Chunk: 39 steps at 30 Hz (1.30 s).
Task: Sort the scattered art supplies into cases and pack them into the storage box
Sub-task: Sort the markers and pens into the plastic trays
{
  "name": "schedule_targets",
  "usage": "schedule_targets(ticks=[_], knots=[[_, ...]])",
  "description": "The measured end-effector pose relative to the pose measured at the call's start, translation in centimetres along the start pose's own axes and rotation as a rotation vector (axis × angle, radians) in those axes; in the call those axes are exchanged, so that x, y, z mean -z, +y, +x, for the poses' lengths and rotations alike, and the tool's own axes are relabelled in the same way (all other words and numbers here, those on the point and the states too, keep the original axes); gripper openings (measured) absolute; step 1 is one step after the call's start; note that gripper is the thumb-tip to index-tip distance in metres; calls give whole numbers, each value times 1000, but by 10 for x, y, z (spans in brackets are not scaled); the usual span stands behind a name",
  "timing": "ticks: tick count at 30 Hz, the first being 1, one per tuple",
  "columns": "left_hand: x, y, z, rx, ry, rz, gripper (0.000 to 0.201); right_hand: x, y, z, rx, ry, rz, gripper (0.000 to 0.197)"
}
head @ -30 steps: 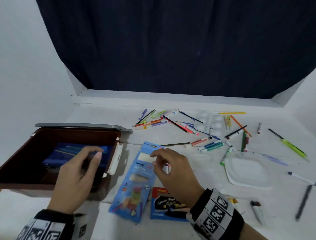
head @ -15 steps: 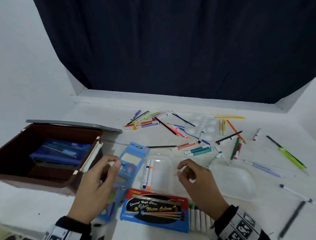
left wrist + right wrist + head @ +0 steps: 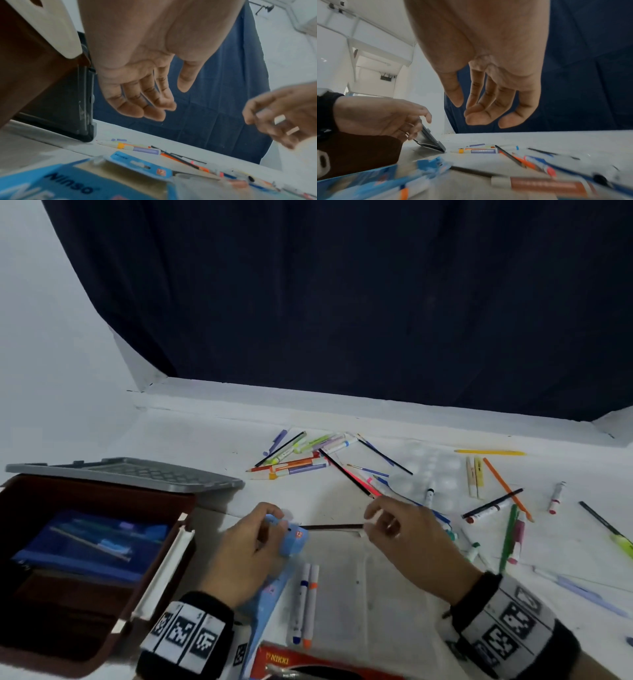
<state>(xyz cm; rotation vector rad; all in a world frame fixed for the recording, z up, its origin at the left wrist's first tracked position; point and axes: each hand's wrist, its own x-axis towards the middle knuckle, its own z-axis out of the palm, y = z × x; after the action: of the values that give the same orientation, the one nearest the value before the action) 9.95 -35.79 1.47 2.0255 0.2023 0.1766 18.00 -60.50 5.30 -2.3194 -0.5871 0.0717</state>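
You worked at a white desk (image 3: 212, 440) set against a white wall, with a dark navy curtain (image 3: 342, 302) hanging behind it.

At the far left stood the brown storage box (image 3: 102, 491), open, its grey lid (image 3: 137, 472) lying just behind it and a blue case (image 3: 92, 546) already inside.

Just right of the box, your left hand (image 3: 246, 549) hovered palm down over the top end of the light blue marker pack (image 3: 291, 542); that pack ran lengthwise from near you away toward the curtain. The wrist camera showed a gap between this hand and the pack, its fingers (image 3: 137, 105) loosely bent and holding nothing.

Beside the pack, two markers (image 3: 305, 604) lay side by side and touching, long axes pointing away from you, blue and orange tips at your end. A red box (image 3: 284, 660) sat at the near edge.

Further right, your right hand (image 3: 407, 539) hung above the desk, fingers (image 3: 488, 108) slack and partly curled, empty.

Beyond both hands, loose pens and pencils (image 3: 301, 463) were scattered across the desk, pointing every way, out to a green pen (image 3: 613, 534) at the far right.
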Motion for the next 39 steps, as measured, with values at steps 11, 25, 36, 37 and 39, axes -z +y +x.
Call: schedule_targets(ticks=[11, 25, 36, 37, 39], knots=[[-4, -46, 42, 47, -240, 291, 69, -62, 25, 196, 148, -207, -319, 20], [-2, -38, 34, 88, -217, 250, 58, -100, 30, 259, 217, -331, -776, 25], [-1, -37, 35, 122, -201, 183, 58, -103, 31, 262, 182, -286, -738, 27], [0, -38, 35, 122, -194, 166, 61, -104, 29, 261, 185, -295, -739, 26], [2, -38, 35, 131, -192, 152, 62, -100, 24, 256, 189, -314, -749, 24]])
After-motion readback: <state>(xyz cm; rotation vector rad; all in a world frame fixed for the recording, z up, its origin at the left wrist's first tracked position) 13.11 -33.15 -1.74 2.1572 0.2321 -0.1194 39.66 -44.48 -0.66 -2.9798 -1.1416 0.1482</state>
